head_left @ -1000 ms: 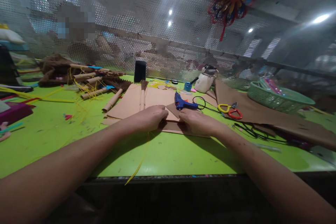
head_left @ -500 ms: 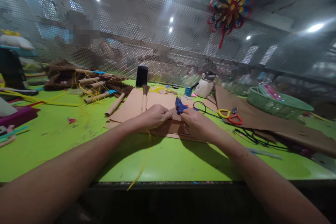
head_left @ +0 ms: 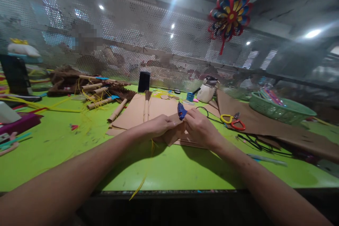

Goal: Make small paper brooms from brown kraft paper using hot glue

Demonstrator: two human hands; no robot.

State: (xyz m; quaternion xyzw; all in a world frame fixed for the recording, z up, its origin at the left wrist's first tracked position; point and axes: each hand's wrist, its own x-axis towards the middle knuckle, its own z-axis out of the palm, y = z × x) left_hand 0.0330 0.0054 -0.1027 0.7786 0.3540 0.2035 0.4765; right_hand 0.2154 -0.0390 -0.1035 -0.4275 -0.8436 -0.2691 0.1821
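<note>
Paper (head_left: pixel 172 135), a small brown piece, sits pinched between both hands just above the stack of brown sheets (head_left: pixel 159 107) at the middle of the green surface (head_left: pixel 53 144). Left hand (head_left: pixel 161 127) has its fingers closed on the piece's left edge; right hand (head_left: pixel 200 129) has its fingers clamped on the right edge, thumbs meeting at the top. The piece hangs tilted, its lower corner drooping toward the stack.

Head view, working outward: blue glue gun (head_left: pixel 182 111) lies just behind the fingertips, its black cord (head_left: pixel 251 137) trailing right. Scissors (head_left: pixel 233 120) with yellow and red handles rest near the right, on a larger brown sheet. Rolled paper tubes (head_left: pixel 116 107) lie to the left, one upright-looking roll (head_left: pixel 146 104) on the stack. Green basket (head_left: pixel 280 104) far right, phone (head_left: pixel 144 81) standing at the back.

To do this well, I judge both thumbs should press evenly, keeping edges lined up so any fold or roll starts straight, and the grip should stay clear of the gun's nozzle just behind.
</note>
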